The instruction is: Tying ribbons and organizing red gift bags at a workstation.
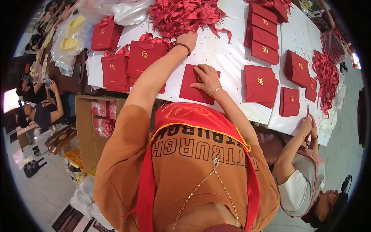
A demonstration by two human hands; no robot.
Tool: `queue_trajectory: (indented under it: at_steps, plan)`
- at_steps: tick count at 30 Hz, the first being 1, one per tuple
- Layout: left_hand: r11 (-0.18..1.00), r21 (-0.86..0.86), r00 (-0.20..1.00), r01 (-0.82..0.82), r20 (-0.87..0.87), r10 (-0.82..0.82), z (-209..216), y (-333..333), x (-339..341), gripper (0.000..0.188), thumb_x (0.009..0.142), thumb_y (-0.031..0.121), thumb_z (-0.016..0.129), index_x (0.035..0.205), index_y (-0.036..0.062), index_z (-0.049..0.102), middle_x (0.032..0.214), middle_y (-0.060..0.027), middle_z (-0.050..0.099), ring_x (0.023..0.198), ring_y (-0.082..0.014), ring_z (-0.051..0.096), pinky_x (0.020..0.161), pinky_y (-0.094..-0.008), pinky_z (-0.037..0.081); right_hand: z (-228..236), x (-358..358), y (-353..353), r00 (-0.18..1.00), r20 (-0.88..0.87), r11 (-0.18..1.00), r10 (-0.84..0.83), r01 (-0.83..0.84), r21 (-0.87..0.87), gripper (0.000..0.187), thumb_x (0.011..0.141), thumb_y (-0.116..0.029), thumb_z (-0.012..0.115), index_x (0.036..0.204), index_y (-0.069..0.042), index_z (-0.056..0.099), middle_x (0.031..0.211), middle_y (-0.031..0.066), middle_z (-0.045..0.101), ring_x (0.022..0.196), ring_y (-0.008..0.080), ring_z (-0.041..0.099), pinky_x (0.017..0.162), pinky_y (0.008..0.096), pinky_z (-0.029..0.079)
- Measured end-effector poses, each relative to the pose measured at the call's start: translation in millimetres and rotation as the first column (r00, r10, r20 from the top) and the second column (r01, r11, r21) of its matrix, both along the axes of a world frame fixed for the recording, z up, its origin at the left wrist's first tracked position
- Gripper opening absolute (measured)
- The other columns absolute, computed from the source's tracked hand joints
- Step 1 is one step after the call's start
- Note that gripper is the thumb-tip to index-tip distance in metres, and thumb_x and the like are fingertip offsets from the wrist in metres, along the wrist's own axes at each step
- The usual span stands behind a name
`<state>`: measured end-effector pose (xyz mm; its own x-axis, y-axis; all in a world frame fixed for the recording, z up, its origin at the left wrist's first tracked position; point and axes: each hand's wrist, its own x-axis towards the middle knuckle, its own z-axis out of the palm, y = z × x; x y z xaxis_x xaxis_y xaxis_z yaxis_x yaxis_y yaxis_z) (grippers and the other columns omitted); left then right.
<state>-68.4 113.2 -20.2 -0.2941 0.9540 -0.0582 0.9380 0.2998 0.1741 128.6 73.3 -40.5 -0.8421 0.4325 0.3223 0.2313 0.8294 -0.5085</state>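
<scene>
My left hand [187, 40], a beaded bracelet at its wrist, reaches to the near edge of a big heap of red ribbons [185, 15]. Its fingers are closed at a ribbon end; the fingertips are partly hidden. In front of me a flat red paper bag [189, 87] with a gold emblem lies on the white-covered table [232, 58]. My right hand [208, 79], wearing a thin bangle, rests on this bag with its fingers apart, covering part of the emblem.
Red bags with ribbon handles [145, 58] stand at the left. Stacks of flat red bags [261, 85] lie to the right, beside another ribbon heap [324, 77]. A co-worker [301, 174] works at the right edge. An open cardboard box [87, 131] holds wrapped red packets.
</scene>
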Motion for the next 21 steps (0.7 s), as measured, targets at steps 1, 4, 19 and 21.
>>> queue_trajectory:
  at_steps: [1,4,19,21]
  plan:
    - [0.996,0.0,0.996,0.091,0.005,-0.091,-5.9,-0.6,-3.4,0.023,0.077,0.003,0.043,0.097,0.0079,0.053,0.092,-0.0169,0.057,0.085,-0.035,0.058,0.07,-0.0425,0.047,1.3,1.4,0.0,1.0,-0.005,1.0,0.002,-0.002,-0.006,0.066,0.057,-0.044,0.071,0.108,-0.005,0.053,0.11,0.011,0.048,0.102,0.0278,0.045,0.088,0.0395,0.035]
    - [0.967,0.02,0.964,0.256,0.072,-0.256,1.2,-10.6,0.1,0.019,0.075,0.002,0.043,0.089,0.0055,0.055,0.082,-0.0179,0.059,0.085,-0.0345,0.057,0.071,-0.0419,0.046,-1.5,4.8,0.1,0.999,-0.023,0.999,-0.023,0.022,-0.033,0.066,0.057,-0.044,0.072,0.108,-0.005,0.053,0.11,0.0108,0.048,0.102,0.0277,0.045,0.088,0.0396,0.035]
    - [0.933,0.244,0.882,0.265,0.331,-0.337,86.2,-8.7,4.6,0.026,0.08,0.017,0.052,0.104,0.008,0.059,0.091,-0.0139,0.059,0.078,-0.0291,0.058,0.069,-0.0329,0.046,-1.3,4.7,-1.1,0.999,0.0,0.998,-0.037,0.037,-0.046,0.065,0.056,-0.042,0.073,0.108,-0.007,0.053,0.111,0.0111,0.048,0.104,0.0278,0.044,0.089,0.0397,0.034]
    - [0.913,0.341,0.96,0.226,0.08,-0.267,97.0,4.4,-4.4,0.029,0.085,0.035,0.047,0.092,0.0127,0.063,0.093,-0.0122,0.06,0.075,-0.0322,0.057,0.064,-0.0396,0.045,-0.5,3.9,-1.4,0.999,0.002,0.999,-0.035,0.035,-0.03,0.065,0.056,-0.042,0.073,0.108,-0.007,0.053,0.111,0.0113,0.048,0.104,0.0278,0.044,0.089,0.0396,0.034]
